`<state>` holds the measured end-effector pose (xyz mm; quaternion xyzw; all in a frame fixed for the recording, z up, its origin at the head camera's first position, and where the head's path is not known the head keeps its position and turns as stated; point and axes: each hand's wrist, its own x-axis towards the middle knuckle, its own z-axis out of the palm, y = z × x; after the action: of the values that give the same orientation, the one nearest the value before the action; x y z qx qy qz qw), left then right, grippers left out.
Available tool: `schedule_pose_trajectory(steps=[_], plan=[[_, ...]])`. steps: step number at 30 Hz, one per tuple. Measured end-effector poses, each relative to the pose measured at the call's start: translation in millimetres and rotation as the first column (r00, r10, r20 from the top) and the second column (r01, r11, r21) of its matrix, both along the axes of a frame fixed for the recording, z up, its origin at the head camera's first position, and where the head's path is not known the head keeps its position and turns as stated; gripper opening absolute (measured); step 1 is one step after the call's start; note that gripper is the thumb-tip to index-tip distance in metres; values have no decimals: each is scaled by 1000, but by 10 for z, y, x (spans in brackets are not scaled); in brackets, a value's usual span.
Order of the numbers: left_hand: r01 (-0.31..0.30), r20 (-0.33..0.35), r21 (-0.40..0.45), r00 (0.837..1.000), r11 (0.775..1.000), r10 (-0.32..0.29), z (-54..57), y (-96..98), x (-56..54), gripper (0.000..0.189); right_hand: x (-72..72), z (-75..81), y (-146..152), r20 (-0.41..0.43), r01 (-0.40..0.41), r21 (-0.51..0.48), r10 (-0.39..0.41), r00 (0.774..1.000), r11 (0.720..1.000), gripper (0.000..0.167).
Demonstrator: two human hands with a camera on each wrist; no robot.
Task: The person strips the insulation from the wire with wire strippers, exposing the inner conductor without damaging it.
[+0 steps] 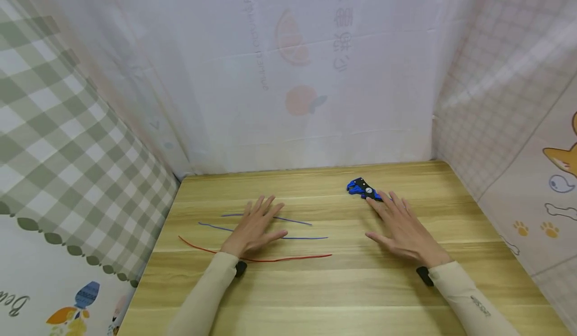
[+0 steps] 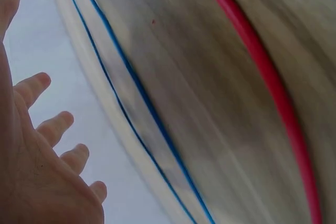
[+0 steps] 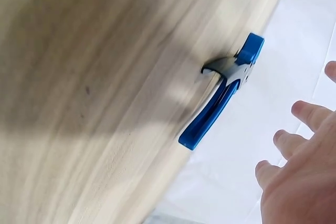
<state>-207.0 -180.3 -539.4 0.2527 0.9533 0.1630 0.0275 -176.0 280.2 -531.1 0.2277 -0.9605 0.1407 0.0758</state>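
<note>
My left hand (image 1: 254, 228) is held over two blue wires and one red wire, fingers spread and holding nothing. The red wire (image 1: 293, 259) curves along nearest to me, under the wrist. Beyond it lie the middle blue wire (image 1: 306, 238) and the shorter far blue wire (image 1: 295, 221), both partly hidden by the hand. On the right, my right hand (image 1: 403, 233) is spread with nothing in it, its fingertips overlapping the handle end of a blue-and-black wire stripper (image 1: 359, 188). In the right wrist view the stripper's blue handle (image 3: 210, 114) stands apart from the fingers.
The wood-grain table (image 1: 342, 301) ends at a white printed curtain (image 1: 360, 125) at the back. A green checked cloth (image 1: 81, 115) hangs at the left, and a patterned cloth (image 1: 509, 186) at the right. Dark wrist cameras sit under both sleeves.
</note>
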Motion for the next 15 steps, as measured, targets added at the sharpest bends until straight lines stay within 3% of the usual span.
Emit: schedule_pose_trajectory(steps=[7,15], plan=[[2,50,43,999,999,-4,-59,77,-88,82,-148,15,61,42,25,-20,-25,999,999,98],[-16,152,102,988,995,1,-94,130,-163,79,-273,-27,111,89,45,-8,-44,995,999,100]])
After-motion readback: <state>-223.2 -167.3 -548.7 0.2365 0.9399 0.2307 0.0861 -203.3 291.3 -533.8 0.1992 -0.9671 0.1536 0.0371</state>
